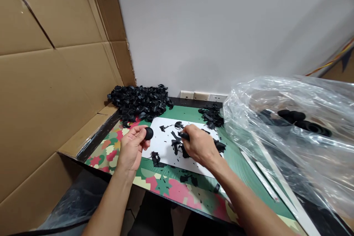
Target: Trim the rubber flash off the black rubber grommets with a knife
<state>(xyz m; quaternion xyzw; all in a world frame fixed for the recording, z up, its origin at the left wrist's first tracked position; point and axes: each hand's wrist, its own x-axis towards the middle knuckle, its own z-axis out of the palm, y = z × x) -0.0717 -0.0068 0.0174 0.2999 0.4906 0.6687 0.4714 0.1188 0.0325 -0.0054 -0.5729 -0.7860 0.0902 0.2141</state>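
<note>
My left hand (134,143) pinches a small round black ribbed rubber part (149,133) between thumb and fingers, above the left edge of a white sheet (166,149). To the right, my right hand (199,143) is closed around a short dark tool (184,135), its tip pointing left toward the rubber part but apart from it. The tool's kind cannot be made out. Torn black scraps (156,159) and small crumbs lie scattered over the sheet under and around both hands.
A big heap of black rubber pieces (141,101) sits at the back left, against a cardboard wall (69,77). A smaller scrap pile (211,115) lies at the back. On the right, a clear plastic bag (276,103) holds black round parts (312,127), beside white strips (260,177).
</note>
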